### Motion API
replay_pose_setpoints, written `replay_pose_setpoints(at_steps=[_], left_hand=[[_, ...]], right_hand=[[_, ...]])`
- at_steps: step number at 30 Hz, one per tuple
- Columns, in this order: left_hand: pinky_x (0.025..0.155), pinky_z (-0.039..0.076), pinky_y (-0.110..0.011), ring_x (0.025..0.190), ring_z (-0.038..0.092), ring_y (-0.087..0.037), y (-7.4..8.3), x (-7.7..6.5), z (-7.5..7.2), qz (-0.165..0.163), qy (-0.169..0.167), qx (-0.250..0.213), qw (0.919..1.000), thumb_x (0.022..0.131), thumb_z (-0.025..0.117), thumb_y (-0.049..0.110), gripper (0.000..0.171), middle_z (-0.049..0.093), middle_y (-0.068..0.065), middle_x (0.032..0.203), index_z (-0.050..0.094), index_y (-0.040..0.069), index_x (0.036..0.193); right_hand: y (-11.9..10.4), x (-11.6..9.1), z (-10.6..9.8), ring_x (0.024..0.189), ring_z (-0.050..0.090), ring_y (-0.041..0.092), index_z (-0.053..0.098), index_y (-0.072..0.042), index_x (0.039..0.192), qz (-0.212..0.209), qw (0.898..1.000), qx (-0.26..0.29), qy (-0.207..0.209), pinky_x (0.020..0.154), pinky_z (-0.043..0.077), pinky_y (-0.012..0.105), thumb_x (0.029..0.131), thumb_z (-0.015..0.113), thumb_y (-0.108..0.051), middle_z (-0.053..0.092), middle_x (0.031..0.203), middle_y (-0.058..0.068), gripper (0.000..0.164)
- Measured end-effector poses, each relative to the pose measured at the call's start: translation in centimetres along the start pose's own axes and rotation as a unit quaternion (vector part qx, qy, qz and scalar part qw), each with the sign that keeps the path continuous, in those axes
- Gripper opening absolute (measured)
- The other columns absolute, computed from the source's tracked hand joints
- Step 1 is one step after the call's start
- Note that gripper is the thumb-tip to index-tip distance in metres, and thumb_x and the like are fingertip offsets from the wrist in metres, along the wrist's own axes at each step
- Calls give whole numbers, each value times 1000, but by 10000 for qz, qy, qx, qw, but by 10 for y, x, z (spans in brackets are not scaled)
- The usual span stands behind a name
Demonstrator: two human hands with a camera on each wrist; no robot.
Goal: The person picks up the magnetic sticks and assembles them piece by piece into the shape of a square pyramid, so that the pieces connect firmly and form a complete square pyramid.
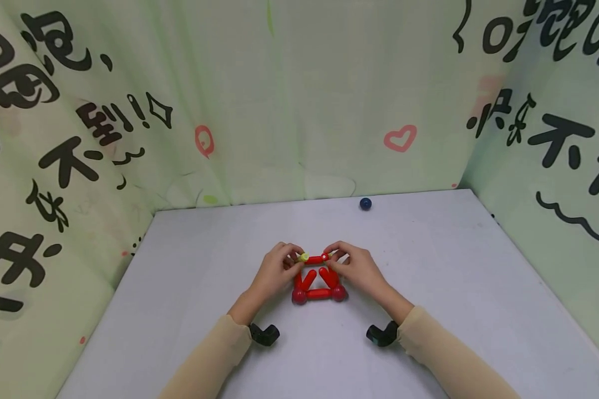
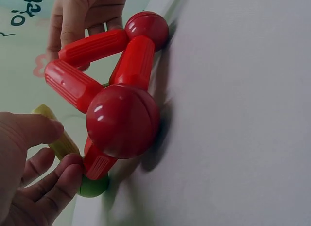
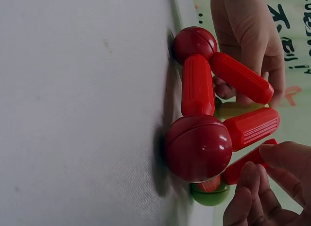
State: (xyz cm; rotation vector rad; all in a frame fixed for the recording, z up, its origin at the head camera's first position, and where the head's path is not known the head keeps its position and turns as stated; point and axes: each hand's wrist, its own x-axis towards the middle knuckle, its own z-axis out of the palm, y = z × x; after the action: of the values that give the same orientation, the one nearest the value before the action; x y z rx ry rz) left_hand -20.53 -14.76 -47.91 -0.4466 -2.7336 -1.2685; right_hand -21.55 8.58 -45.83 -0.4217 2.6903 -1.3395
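Note:
A toy frame of red sticks and balls lies on the white table. In the head view its near corners are a dark red ball (image 1: 299,296) on the left and another dark red ball (image 1: 338,293) on the right, joined by a red stick (image 1: 319,294). My left hand (image 1: 277,267) pinches a yellow stick (image 2: 64,141) that slants up beside a green ball (image 2: 93,186). Between thumb and fingers, my right hand (image 1: 355,268) pinches a red stick (image 3: 248,162) standing on a second green ball (image 3: 210,194). Two more red sticks lean upward from the dark red balls.
A dark blue ball (image 1: 365,204) sits at the table's far edge. Pale printed curtains (image 1: 304,111) enclose the table (image 1: 189,260) at the back and on both sides. Black cameras are strapped at both wrists.

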Motion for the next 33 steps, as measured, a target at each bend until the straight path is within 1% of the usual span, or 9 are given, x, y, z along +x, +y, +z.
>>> replay_pose_setpoints(at_steps=[4, 8, 10, 15, 20, 22, 27, 30, 33], left_hand=[[75, 55, -21, 85, 60, -13, 1, -1, 3, 116, -107, 91, 9998, 95, 73, 9, 21, 58, -4, 103, 68, 13, 115], [74, 55, -22, 83, 61, -14, 3, -3, 4, 280, -117, 70, 9995, 94, 74, 7, 20, 58, -5, 102, 69, 12, 113], [75, 55, -21, 83, 61, -14, 4, -3, 4, 278, -134, 75, 9995, 94, 74, 7, 20, 58, -5, 102, 69, 12, 113], [75, 55, -21, 84, 61, -14, 3, -3, 4, 240, -204, 108, 9994, 94, 74, 8, 22, 58, -5, 105, 69, 12, 115], [72, 52, -20, 84, 56, -14, 0, -4, 1, -52, -326, 200, 9993, 92, 77, 9, 34, 56, -6, 114, 65, 10, 124], [71, 51, -20, 86, 55, -14, -1, -4, 0, -218, -427, 212, 9986, 91, 78, 10, 38, 55, -5, 118, 64, 9, 127], [71, 50, -21, 87, 55, -14, -5, -3, -3, -417, -690, 152, 9966, 92, 77, 9, 39, 55, -8, 122, 64, 7, 128], [71, 50, -20, 87, 55, -15, -5, -2, -5, -507, -783, 104, 9956, 92, 76, 9, 40, 56, -8, 125, 64, 7, 130], [70, 50, -20, 87, 55, -15, -6, -1, -5, -544, -876, 39, 9947, 93, 75, 10, 40, 55, -8, 126, 64, 7, 131]], right_hand=[[0, -2, 2, 67, 58, 16, 69, -16, 118, -103, 9998, -155, -67, 61, 51, 25, 95, 73, -14, 68, 95, 3, 23], [1, -2, 3, 65, 56, 15, 70, -16, 116, -215, 9995, -207, -143, 59, 49, 24, 94, 73, -11, 66, 91, 1, 22], [0, -3, 4, 64, 56, 15, 70, -15, 115, -249, 9993, -193, -178, 58, 49, 24, 94, 73, -10, 66, 90, 0, 22], [2, -2, 2, 64, 56, 14, 70, -15, 117, -302, 9992, -164, -225, 58, 49, 24, 96, 71, -12, 67, 94, 1, 22], [7, 2, -9, 65, 62, 20, 69, -11, 123, -148, 9997, -179, -105, 61, 52, 26, 100, 64, -15, 70, 102, 7, 24], [13, 9, -15, 65, 64, 20, 68, -11, 124, -23, 9996, -266, 0, 63, 53, 27, 101, 61, -16, 69, 104, 9, 24], [34, 36, -34, 65, 64, 17, 65, -8, 128, 192, 9981, -565, 167, 65, 51, 30, 103, 55, -18, 68, 110, 13, 29], [48, 55, -47, 66, 63, 17, 60, -8, 135, 334, 9966, -757, 57, 67, 49, 30, 104, 52, -18, 67, 115, 17, 34], [59, 73, -60, 68, 62, 18, 48, -10, 148, 530, 9937, -983, -113, 68, 47, 31, 105, 49, -18, 67, 117, 20, 44]])
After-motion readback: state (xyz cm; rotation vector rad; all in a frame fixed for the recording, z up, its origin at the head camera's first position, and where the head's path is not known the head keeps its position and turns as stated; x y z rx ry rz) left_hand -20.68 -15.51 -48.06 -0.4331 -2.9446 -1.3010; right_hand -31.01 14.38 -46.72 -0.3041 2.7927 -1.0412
